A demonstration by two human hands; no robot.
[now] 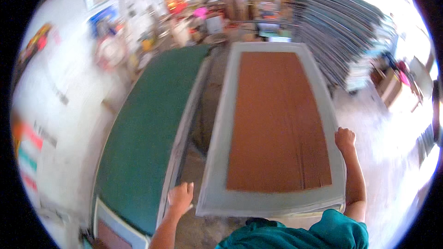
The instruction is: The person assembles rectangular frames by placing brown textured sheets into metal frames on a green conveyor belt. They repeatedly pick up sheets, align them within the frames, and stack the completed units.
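My left hand (181,197) hangs over the gap between two long tables, beside the green one's edge. Its fingers are loosely bent with the thumb apart, and I see nothing held in them. My right hand (345,138) is closed in a fist against the right edge of a big pale-bordered screen frame (213,175). Whether its fingers grip that edge is hidden. Inside the pale border lies a reddish-brown rectangular panel (279,124). To the left stretches the long green tabletop (145,129).
A smaller pale-bordered frame (99,207) lies on the green table's near end. At the back right stands a tall stack of flat frames (344,27). Cardboard boxes (390,87) sit beside it. Blurred clutter fills the far wall; a white wall (60,78) runs along the left.
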